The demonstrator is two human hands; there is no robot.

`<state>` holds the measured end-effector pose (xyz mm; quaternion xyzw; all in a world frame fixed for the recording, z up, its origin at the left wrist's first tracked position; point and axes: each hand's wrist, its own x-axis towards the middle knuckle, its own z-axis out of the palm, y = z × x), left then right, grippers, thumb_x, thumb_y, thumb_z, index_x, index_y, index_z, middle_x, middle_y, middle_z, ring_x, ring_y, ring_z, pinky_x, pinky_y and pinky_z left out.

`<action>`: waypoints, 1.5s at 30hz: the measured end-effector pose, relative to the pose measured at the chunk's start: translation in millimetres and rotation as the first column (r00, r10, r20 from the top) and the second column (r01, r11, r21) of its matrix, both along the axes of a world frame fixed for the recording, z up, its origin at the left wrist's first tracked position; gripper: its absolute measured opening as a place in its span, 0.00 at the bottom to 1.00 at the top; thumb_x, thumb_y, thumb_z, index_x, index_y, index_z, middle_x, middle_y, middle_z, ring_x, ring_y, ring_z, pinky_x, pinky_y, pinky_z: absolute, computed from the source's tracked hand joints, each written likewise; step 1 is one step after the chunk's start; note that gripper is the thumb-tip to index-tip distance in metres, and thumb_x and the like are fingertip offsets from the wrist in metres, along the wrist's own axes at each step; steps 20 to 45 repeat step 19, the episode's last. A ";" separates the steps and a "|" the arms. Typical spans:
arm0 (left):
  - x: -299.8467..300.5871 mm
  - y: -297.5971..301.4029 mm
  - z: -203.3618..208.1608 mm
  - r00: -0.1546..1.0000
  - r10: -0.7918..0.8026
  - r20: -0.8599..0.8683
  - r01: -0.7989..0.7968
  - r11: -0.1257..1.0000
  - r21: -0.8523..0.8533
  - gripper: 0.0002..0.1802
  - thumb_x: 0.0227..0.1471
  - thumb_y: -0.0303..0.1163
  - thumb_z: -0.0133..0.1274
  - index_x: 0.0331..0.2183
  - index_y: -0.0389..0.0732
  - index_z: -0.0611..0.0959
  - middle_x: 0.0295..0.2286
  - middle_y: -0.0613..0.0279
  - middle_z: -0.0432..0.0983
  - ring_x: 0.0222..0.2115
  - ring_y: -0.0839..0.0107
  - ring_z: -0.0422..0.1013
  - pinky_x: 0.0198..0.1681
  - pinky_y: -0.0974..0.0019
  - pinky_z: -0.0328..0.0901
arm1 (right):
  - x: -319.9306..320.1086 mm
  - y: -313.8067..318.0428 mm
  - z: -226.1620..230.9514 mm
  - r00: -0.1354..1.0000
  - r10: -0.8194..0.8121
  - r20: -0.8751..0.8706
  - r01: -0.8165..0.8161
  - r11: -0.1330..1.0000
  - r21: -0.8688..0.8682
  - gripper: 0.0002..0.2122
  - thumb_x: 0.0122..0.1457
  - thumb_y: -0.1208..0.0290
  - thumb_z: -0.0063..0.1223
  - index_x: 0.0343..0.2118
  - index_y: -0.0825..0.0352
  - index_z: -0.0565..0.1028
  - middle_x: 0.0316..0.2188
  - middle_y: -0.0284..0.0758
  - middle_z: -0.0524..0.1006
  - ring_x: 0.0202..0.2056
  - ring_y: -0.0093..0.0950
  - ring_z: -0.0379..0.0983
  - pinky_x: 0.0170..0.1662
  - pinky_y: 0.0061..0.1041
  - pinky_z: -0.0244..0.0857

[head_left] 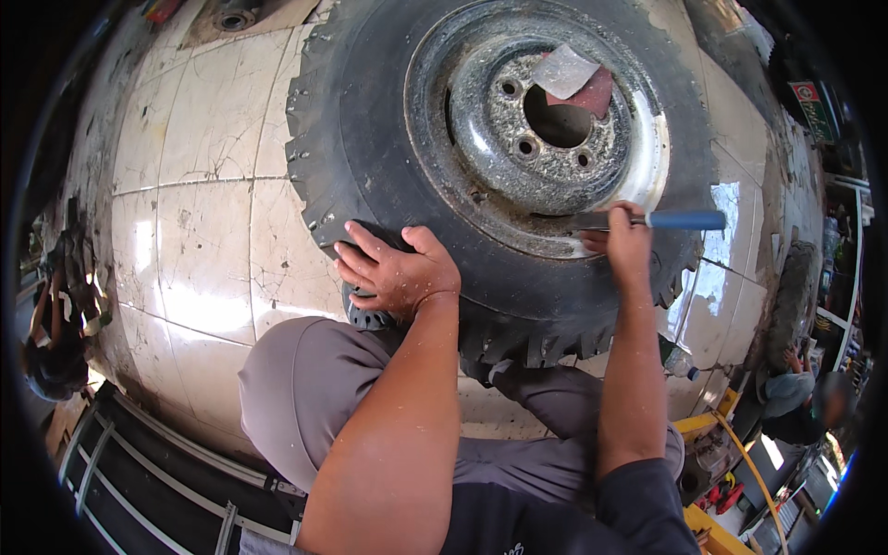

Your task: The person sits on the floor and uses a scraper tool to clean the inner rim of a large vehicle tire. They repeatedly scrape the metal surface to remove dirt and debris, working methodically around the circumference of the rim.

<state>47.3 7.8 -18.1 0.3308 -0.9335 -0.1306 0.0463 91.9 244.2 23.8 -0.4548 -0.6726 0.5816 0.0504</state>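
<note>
A large black tyre with knobby tread lies flat before me, mounted on a worn steel wheel rim. Patches of the rim are bare and shiny, others grey and rough. My right hand grips a flat metal tool with a blue handle; its blade lies at the rim's near right edge. On the tyre's near left sidewall rests my left hand, fingers spread, holding nothing. A grey sheet and a reddish sheet, like sandpaper, lie folded over the hub's centre hole.
Cracked pale floor tiles surround the tyre. A plastic bottle lies by my right knee. A metal frame stands at lower left, yellow bars at lower right. Other people are at the right and far left.
</note>
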 end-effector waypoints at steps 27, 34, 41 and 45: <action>-6.4 5.3 6.6 1.000 0.004 0.011 -0.005 1.000 0.016 0.43 0.47 0.47 0.48 0.64 0.48 0.61 0.63 0.47 0.54 0.65 0.50 0.47 0.61 0.33 0.41 | 3.3 13.7 0.0 1.000 0.000 0.028 -0.002 0.998 0.070 0.10 0.62 0.72 0.42 0.43 0.70 0.68 0.34 0.45 0.77 0.25 0.36 0.80 0.23 0.27 0.76; -6.4 5.3 6.6 1.000 0.004 0.011 -0.005 1.000 0.016 0.43 0.47 0.47 0.48 0.64 0.48 0.61 0.63 0.47 0.54 0.65 0.50 0.47 0.61 0.33 0.41 | 3.3 13.7 0.0 1.000 0.000 0.028 -0.002 0.998 0.070 0.10 0.62 0.72 0.42 0.43 0.70 0.68 0.34 0.45 0.77 0.25 0.36 0.80 0.23 0.27 0.76; -6.4 5.3 6.6 1.000 0.004 0.011 -0.005 1.000 0.016 0.43 0.47 0.47 0.48 0.64 0.48 0.61 0.63 0.47 0.54 0.65 0.50 0.47 0.61 0.33 0.41 | 3.3 13.7 0.0 1.000 0.000 0.028 -0.002 0.998 0.070 0.10 0.62 0.72 0.42 0.43 0.70 0.68 0.34 0.45 0.77 0.25 0.36 0.80 0.23 0.27 0.76; -6.4 5.3 6.6 1.000 0.004 0.011 -0.005 1.000 0.016 0.43 0.47 0.47 0.48 0.64 0.48 0.61 0.63 0.47 0.54 0.65 0.50 0.47 0.61 0.33 0.41 | 3.3 13.7 0.0 1.000 0.000 0.028 -0.002 0.998 0.070 0.10 0.62 0.72 0.42 0.43 0.70 0.68 0.34 0.45 0.77 0.25 0.36 0.80 0.23 0.27 0.76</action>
